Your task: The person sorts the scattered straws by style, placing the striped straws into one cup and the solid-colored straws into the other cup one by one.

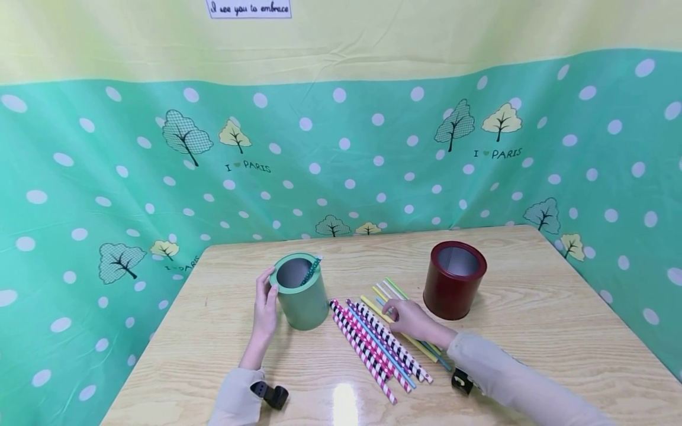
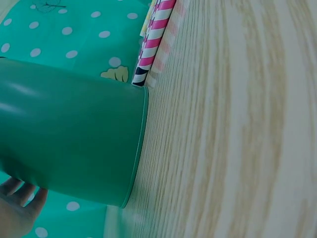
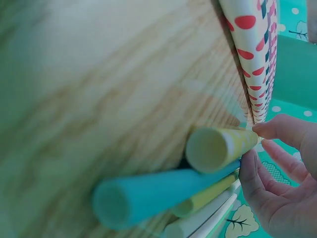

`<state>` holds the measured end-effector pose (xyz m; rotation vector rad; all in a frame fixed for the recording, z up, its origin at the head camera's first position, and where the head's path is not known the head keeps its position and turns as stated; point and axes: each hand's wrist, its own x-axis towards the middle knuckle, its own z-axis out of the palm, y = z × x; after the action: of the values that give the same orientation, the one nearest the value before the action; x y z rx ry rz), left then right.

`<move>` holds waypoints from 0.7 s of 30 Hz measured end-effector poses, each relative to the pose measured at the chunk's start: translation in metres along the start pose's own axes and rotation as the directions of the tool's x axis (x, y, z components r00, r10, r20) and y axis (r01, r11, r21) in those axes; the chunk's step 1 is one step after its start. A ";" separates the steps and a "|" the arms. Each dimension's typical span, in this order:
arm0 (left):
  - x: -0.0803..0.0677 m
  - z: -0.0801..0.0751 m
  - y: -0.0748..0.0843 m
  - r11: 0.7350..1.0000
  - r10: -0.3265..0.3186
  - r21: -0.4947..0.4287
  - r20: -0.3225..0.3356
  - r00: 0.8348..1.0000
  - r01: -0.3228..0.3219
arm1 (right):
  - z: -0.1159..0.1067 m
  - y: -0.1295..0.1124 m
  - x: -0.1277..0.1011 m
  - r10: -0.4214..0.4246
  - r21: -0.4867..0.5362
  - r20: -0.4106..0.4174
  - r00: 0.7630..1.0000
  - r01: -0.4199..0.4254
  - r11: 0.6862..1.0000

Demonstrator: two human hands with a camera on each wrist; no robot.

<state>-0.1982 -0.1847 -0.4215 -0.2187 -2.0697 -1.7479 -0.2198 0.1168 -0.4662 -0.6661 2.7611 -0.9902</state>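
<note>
My left hand [image 1: 266, 302] holds the left side of a green can [image 1: 305, 305] near its rim; in the left wrist view the fingertips [image 2: 38, 198] lie against its wall. A dark green dotted paper straw [image 1: 311, 271] leans inside this upright can. Over the loose straws, my right hand [image 1: 412, 321] pinches a yellow paper straw with pale dots [image 3: 218, 148] between thumb and finger. Beside that straw lies a blue straw [image 3: 163, 193], with other yellow and white ones below it in the right wrist view.
A dark red can [image 1: 452, 290] stands upright at the right, its open top showing a grey inside. Several striped and dotted paper straws [image 1: 367, 346], in pink, black and purple, lie in a bundle between the cans. A dotted curtain [image 1: 341, 148] hangs behind the wooden table [image 1: 186, 355].
</note>
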 end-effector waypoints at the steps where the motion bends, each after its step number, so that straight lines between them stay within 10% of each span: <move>1: 0.000 0.000 0.000 1.000 0.001 0.000 0.000 1.000 -0.001 | 0.000 0.000 0.000 0.003 0.009 -0.003 1.000 -0.003 1.000; 21: 0.000 0.000 0.000 1.000 0.001 -0.006 0.002 1.000 -0.001 | -0.008 -0.003 -0.002 0.094 0.182 -0.101 0.991 -0.074 0.981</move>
<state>-0.1981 -0.1849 -0.4217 -0.2232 -2.0664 -1.7544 -0.2186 0.1199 -0.4582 -0.4783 2.7217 -1.2704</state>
